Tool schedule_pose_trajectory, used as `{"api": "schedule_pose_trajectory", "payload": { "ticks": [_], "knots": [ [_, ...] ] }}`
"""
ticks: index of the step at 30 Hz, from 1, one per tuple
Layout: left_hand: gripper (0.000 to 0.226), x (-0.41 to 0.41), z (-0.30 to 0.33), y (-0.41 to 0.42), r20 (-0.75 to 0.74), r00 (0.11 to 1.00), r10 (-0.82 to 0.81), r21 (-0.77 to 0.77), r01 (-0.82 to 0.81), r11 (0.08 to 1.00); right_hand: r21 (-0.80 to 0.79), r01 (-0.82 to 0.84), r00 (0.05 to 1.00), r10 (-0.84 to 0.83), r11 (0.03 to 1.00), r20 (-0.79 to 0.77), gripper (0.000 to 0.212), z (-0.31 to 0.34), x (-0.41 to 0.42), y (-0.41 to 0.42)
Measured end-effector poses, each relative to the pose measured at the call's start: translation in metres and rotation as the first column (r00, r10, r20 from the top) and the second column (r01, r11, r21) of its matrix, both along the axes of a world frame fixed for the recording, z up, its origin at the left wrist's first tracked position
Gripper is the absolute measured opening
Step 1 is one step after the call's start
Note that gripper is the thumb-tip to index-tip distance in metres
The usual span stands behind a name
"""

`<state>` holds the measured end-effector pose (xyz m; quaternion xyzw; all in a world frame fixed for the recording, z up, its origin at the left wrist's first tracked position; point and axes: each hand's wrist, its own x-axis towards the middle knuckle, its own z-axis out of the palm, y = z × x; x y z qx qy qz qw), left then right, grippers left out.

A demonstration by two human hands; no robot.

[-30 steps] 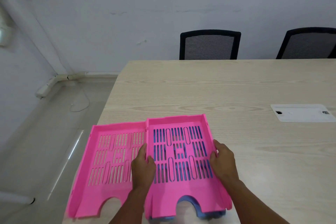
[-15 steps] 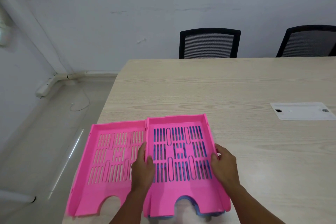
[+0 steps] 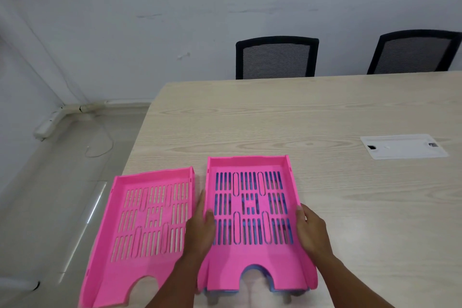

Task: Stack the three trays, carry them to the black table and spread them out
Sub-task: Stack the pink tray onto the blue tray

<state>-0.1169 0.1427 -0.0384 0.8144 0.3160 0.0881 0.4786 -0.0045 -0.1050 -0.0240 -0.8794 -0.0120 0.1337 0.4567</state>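
Two hands on the right pink tray [image 3: 252,210], one at each long side. The left hand [image 3: 200,230] clasps the left wall, thumb hooked over the rim and fingers down the outside; the right hand [image 3: 311,230] is curled against the right wall, thumb on the rim. That tray sits nested on a blue tray [image 3: 252,271], whose colour shows through the slots and along the front notch, and the pair sits near the front edge of the pale wood surface [image 3: 275,120]. Just beside it on the left, a narrow gap between them, lies the left pink tray [image 3: 147,220], flat, its left part hanging over the surface's corner above the floor [image 3: 62,182]. Far side: two black mesh chairs [image 3: 276,57]. Off to the right, well apart, a white cable hatch [image 3: 402,146] is set in the surface.
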Motion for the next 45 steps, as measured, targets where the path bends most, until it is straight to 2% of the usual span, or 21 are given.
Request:
{"api": "schedule_pose_trajectory", "payload": {
  "ticks": [4,10,14,20,24,27,33,45],
  "knots": [
    [0.062,0.010,0.002,-0.014,-0.012,0.999,-0.036,-0.066,0.035,0.997,0.005,0.021,1.000,-0.021,1.000,0.000,0.040,0.002,0.007,-0.007],
    [0.058,0.020,-0.005,-0.012,-0.061,0.997,-0.038,0.041,0.041,0.998,-0.019,0.034,0.999,-0.033,0.999,0.017,0.039,-0.001,0.020,-0.007],
    [0.067,0.034,-0.003,-0.008,-0.108,0.991,-0.079,0.059,0.086,0.995,-0.043,0.014,0.999,-0.013,0.999,0.030,0.038,0.001,0.038,-0.002],
    [0.062,0.054,0.000,0.000,-0.086,0.994,-0.072,0.004,0.073,0.997,-0.040,0.025,0.999,-0.023,0.999,0.045,0.037,0.003,0.056,0.006],
    [0.060,0.056,0.005,0.004,-0.076,0.994,-0.082,-0.028,0.080,0.996,-0.045,0.062,0.992,-0.057,0.997,0.112,0.027,0.009,0.054,0.010],
    [0.055,0.054,0.020,0.008,-0.059,0.997,-0.056,-0.040,0.054,0.998,-0.099,0.086,0.983,-0.068,0.991,0.169,0.042,0.017,0.054,0.015],
    [0.048,0.034,0.037,0.029,-0.033,0.999,0.003,0.002,-0.003,1.000,-0.125,0.013,0.943,0.030,0.992,0.332,0.037,0.031,0.051,0.044],
    [0.038,-0.051,0.039,0.112,-0.050,0.981,0.189,0.039,-0.187,0.982,-0.105,-0.272,0.912,0.291,0.957,0.288,0.038,0.034,-0.005,0.166]
  ]
}}
